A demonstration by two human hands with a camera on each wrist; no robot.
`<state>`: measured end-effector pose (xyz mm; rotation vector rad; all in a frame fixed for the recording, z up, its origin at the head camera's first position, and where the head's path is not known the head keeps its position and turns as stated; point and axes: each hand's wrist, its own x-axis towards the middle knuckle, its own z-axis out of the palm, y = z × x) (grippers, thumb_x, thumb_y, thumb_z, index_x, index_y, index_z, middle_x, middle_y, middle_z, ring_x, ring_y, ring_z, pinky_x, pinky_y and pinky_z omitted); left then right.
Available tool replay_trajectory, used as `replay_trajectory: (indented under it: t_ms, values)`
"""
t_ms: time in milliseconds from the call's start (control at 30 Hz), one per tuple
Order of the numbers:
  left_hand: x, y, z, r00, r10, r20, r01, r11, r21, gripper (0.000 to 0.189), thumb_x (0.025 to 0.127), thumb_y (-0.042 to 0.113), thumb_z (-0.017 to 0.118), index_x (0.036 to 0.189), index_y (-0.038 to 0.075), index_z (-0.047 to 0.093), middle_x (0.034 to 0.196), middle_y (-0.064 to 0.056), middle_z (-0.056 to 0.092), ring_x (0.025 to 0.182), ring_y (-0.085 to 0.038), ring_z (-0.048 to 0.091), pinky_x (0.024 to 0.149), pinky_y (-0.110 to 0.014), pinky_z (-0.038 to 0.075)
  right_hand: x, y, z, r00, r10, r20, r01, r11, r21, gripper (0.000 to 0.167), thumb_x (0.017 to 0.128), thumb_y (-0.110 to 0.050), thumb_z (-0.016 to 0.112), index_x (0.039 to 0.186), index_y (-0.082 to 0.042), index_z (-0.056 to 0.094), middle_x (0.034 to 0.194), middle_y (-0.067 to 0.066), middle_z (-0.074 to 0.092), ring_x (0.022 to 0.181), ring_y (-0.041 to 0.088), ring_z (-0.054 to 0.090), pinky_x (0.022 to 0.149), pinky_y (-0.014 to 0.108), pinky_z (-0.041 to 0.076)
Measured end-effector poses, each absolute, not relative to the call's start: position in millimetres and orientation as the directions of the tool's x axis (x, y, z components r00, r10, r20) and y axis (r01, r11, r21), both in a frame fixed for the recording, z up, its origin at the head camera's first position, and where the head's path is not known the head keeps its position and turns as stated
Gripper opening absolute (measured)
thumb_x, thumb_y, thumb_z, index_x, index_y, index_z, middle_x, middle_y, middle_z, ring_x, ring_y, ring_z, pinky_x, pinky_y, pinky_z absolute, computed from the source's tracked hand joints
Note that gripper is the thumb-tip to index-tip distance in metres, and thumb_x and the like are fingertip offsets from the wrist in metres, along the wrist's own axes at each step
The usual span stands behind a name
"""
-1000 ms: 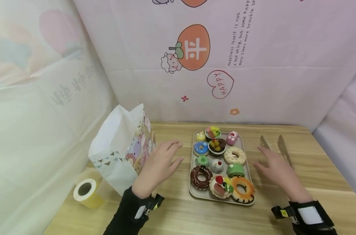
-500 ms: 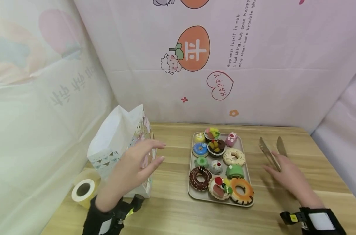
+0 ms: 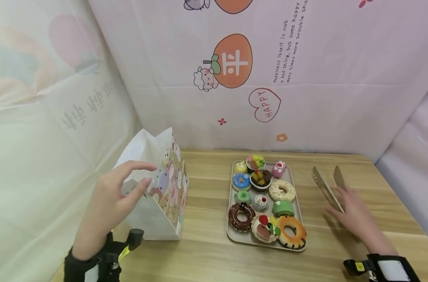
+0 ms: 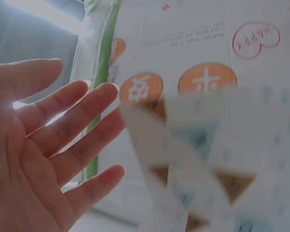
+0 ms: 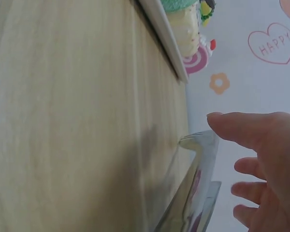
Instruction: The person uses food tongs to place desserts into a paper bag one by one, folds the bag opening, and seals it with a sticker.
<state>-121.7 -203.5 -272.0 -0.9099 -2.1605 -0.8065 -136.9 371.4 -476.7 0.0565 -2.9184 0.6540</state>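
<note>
A white paper bag (image 3: 171, 192) with a cartoon-print side stands at the left of the table. My left hand (image 3: 111, 199) is raised at its near left side, thumb and index finger spread; the left wrist view shows the fingers apart beside the bag's triangle-patterned panel (image 4: 234, 181). On the right lie metal tongs (image 3: 325, 186), their two arms spread in a V, the joined end hidden by my right hand (image 3: 356, 215). Thumb and index finger lie on either side of the left arm. Thumb and fingers stand apart in the right wrist view; whether they touch metal I cannot tell.
Between the hands, a rectangular tray (image 3: 231, 235) holds several pastries, among them a chocolate doughnut (image 3: 249, 215), an orange-glazed doughnut (image 3: 300, 231) and a green roll (image 3: 283, 208). A printed cloth (image 3: 185, 113) hangs behind the wooden table (image 3: 207, 254).
My left hand has moved left and toward me, from the bag's right side to its near left. My right hand has come slightly right and nearer. The tape roll is now hidden.
</note>
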Motion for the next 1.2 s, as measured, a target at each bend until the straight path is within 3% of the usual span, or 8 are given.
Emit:
replay_trajectory:
  t_ms: [267, 367, 500, 600, 733, 833, 1067, 1200]
  values:
    - [-134, -232, -271, -0.654, 0.249, 0.714, 0.647, 0.674, 0.357, 0.030, 0.084, -0.001, 0.066, 0.114, 0.005, 0.068, 0.107, -0.010, 0.073, 0.109, 0.014, 0.055, 0.095, 0.000, 0.037, -125, 384, -487, -0.988, 0.071, 0.134, 0.005, 0.897, -0.441, 0.095, 0.092, -0.041, 0.064, 0.150, 0.013, 0.012, 0.152, 0.045, -0.003, 0.140, 0.064, 0.002, 0.104, 0.080, 0.014]
    - [-138, -245, -277, -0.687, 0.201, 0.698, 0.615, 0.673, 0.411, 0.027, 0.088, 0.001, 0.064, 0.115, 0.007, 0.068, 0.113, 0.009, 0.071, 0.113, 0.018, 0.052, 0.098, -0.002, 0.036, -123, 384, -489, -0.986, 0.122, 0.116, 0.057, 0.890, -0.452, 0.100, 0.092, -0.045, 0.064, 0.151, 0.011, 0.006, 0.150, 0.048, -0.005, 0.134, 0.069, 0.008, 0.101, 0.081, 0.018]
    - [-139, -263, -289, -0.698, 0.190, 0.690, 0.632, 0.615, 0.471, 0.028, 0.089, -0.001, 0.062, 0.116, 0.002, 0.067, 0.125, 0.022, 0.063, 0.122, 0.010, 0.052, 0.105, -0.006, 0.035, -125, 381, -490, -0.980, 0.193, 0.056, 0.142, 0.864, -0.483, 0.108, 0.091, -0.051, 0.062, 0.151, 0.010, -0.004, 0.147, 0.050, -0.008, 0.128, 0.073, 0.012, 0.097, 0.082, 0.020]
    - [-138, -277, -302, -0.679, 0.214, 0.702, 0.688, 0.519, 0.507, 0.027, 0.088, -0.001, 0.062, 0.115, -0.006, 0.064, 0.135, 0.005, 0.062, 0.134, -0.004, 0.049, 0.113, -0.012, 0.033, -130, 376, -488, -0.970, 0.240, 0.025, 0.200, 0.858, -0.472, 0.117, 0.088, -0.058, 0.062, 0.149, 0.013, -0.008, 0.142, 0.055, 0.007, 0.122, 0.073, 0.024, 0.094, 0.080, 0.028]
    - [-139, -290, -323, -0.648, 0.238, 0.723, 0.749, 0.374, 0.548, 0.030, 0.089, 0.005, 0.065, 0.113, -0.012, 0.061, 0.146, -0.014, 0.051, 0.145, -0.019, 0.038, 0.120, -0.019, 0.028, -134, 372, -488, -0.957, 0.287, 0.034, 0.242, 0.859, -0.451, 0.112, 0.081, -0.064, 0.067, 0.138, 0.021, 0.020, 0.109, 0.048, 0.046, 0.089, 0.056, 0.054, 0.064, 0.059, 0.050]
    - [-144, -295, -340, -0.629, 0.241, 0.740, 0.778, 0.207, 0.594, 0.031, 0.086, 0.002, 0.068, 0.110, -0.015, 0.059, 0.152, -0.021, 0.041, 0.148, -0.025, 0.031, 0.122, -0.021, 0.025, -135, 369, -490, -0.945, 0.323, 0.057, 0.265, 0.853, -0.449, 0.087, 0.081, -0.063, 0.068, 0.109, 0.015, 0.041, 0.087, 0.031, 0.050, 0.068, 0.037, 0.053, 0.046, 0.037, 0.040]
    - [-148, -286, -365, -0.688, 0.171, 0.705, 0.713, -0.022, 0.701, 0.049, 0.073, -0.025, 0.059, 0.120, -0.016, 0.046, 0.161, -0.019, 0.022, 0.146, -0.026, 0.027, 0.093, -0.011, 0.050, -137, 373, -492, -0.927, 0.374, 0.039, 0.317, 0.832, -0.455, 0.075, 0.085, -0.061, 0.064, 0.102, 0.011, 0.054, 0.088, 0.030, 0.054, 0.070, 0.035, 0.054, 0.047, 0.032, 0.037]
    - [-144, -275, -370, -0.785, 0.095, 0.612, 0.620, 0.116, 0.776, 0.068, 0.073, -0.025, 0.059, 0.135, -0.007, 0.036, 0.147, -0.011, 0.037, 0.122, -0.016, 0.047, 0.088, -0.007, 0.047, -135, 373, -491, -0.922, 0.388, -0.011, 0.348, 0.812, -0.468, 0.068, 0.087, -0.061, 0.061, 0.095, 0.006, 0.052, 0.079, 0.021, 0.055, 0.065, 0.029, 0.053, 0.045, 0.031, 0.038]
